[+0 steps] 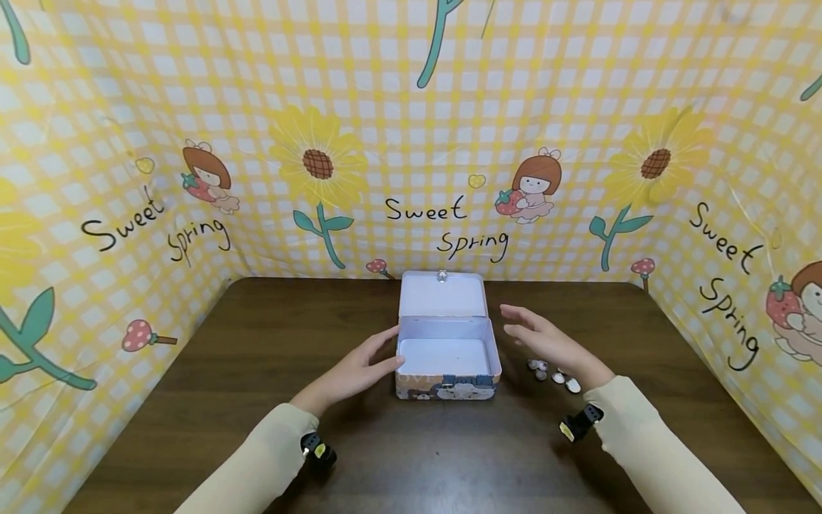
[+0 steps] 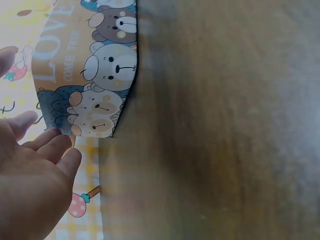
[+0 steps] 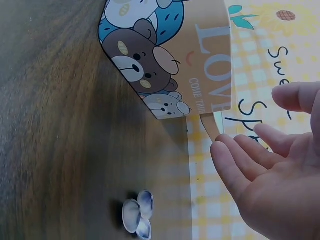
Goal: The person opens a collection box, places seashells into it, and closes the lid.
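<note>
With left hand [image 1: 352, 370] loosely open at the left side of a rectangular orange tin box with bear-print walls [image 1: 447, 389], white-lined lid [image 1: 443, 296] raised, just below centre of the head frame (contact hard to tell), and right hand [image 1: 555, 343] open just off its right side, looks like steadying or placing the box. To go on, would likely call for lowering the right hand to pinch the small glossy white oval pieces [image 1: 558, 378], right of centre on the dark brown wooden table [image 1: 437, 457].
</note>
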Demonstrator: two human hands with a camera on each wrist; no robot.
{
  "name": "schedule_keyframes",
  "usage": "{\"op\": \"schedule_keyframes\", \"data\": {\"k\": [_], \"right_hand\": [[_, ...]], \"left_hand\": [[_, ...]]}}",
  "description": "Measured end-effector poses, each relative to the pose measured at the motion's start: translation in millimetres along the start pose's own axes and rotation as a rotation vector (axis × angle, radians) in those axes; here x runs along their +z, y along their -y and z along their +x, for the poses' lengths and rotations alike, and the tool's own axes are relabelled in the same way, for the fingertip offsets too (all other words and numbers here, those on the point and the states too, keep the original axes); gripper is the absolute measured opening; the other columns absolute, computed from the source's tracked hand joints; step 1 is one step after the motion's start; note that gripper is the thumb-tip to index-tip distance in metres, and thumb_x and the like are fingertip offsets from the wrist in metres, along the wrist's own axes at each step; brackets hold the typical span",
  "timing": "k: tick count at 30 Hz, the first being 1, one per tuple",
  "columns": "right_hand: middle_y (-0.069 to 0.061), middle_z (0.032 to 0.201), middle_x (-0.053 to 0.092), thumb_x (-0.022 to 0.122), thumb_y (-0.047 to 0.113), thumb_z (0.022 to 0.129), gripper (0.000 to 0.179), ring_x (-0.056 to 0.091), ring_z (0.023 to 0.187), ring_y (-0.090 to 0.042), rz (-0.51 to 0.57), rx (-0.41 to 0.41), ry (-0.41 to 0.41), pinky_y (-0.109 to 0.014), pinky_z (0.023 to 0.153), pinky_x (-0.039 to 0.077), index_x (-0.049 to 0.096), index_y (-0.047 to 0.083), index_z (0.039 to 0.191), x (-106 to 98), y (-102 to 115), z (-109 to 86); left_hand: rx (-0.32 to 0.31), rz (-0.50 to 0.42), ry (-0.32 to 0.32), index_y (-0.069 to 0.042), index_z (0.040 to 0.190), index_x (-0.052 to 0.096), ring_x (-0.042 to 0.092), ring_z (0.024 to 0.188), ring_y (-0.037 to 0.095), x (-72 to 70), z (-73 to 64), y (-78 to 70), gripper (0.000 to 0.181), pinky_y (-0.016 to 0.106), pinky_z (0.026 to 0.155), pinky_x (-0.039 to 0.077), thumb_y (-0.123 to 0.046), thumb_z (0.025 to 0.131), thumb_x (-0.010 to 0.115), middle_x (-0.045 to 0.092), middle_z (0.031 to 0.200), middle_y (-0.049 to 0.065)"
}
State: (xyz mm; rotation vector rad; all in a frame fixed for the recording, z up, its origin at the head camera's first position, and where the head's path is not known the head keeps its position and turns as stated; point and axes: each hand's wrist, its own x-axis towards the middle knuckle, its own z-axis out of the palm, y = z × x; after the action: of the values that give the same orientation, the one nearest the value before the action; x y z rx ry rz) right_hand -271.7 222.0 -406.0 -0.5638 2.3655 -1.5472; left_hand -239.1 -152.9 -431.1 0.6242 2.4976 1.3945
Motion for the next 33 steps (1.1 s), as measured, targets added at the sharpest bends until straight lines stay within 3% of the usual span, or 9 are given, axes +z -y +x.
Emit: {"op": "schedule_keyframes", "data": {"k": [11,15,20,25,33], "right_hand": [[-0.024,0.157,0.032,0.046,0.021,0.108,0.054,0.036,0.14,-0.042,-0.061,-0.012,0.001,-0.055,0.107,0.038,0.03,-0.001,0.154,-3.9,1.5,-9.0],[-0.023,0.151,0.042,0.048,0.022,0.108,0.05,0.043,0.136,-0.04,-0.101,-0.013,-0.013,-0.054,0.105,0.041,0.037,0.0,0.152,-6.5,2.5,-13.9],[-0.018,0.137,0.058,0.054,0.025,0.106,0.044,0.054,0.127,-0.034,-0.167,-0.041,-0.048,-0.046,0.1,0.047,0.052,0.003,0.144,-12.1,-2.1,-18.4],[-0.016,0.129,0.064,0.059,0.024,0.103,0.038,0.061,0.117,-0.028,-0.257,-0.067,-0.063,-0.033,0.089,0.052,0.061,0.004,0.135,-19.8,-9.0,-22.5],[-0.012,0.113,0.071,0.069,0.023,0.097,0.035,0.067,0.095,-0.018,-0.387,-0.046,-0.08,-0.03,0.077,0.054,0.067,0.002,0.126,-27.7,-24.8,-26.3]], "left_hand": [[0.016,0.068,0.023,-0.018,0.161,0.023,0.018,0.149,0.033,5.8,-6.0,2.5,0.075,0.064,0.112,0.023,-0.042,0.101,0.06,0.018,0.165,0.011],[0.031,0.081,0.023,-0.017,0.162,0.021,0.017,0.149,0.033,7.8,-6.4,2.2,0.076,0.063,0.112,0.023,-0.042,0.101,0.06,0.016,0.165,0.012],[0.044,0.075,0.017,-0.016,0.162,0.019,0.017,0.149,0.033,9.3,-6.3,2.4,0.078,0.063,0.112,0.023,-0.04,0.101,0.06,0.015,0.165,0.012],[0.035,0.066,0.011,-0.016,0.162,0.019,0.017,0.149,0.032,9.5,-6.2,2.7,0.078,0.063,0.112,0.023,-0.041,0.101,0.061,0.016,0.165,0.011],[0.027,0.06,0.013,-0.015,0.162,0.019,0.017,0.149,0.032,10.4,-7.4,2.9,0.08,0.063,0.112,0.023,-0.041,0.1,0.062,0.016,0.165,0.01]]}}
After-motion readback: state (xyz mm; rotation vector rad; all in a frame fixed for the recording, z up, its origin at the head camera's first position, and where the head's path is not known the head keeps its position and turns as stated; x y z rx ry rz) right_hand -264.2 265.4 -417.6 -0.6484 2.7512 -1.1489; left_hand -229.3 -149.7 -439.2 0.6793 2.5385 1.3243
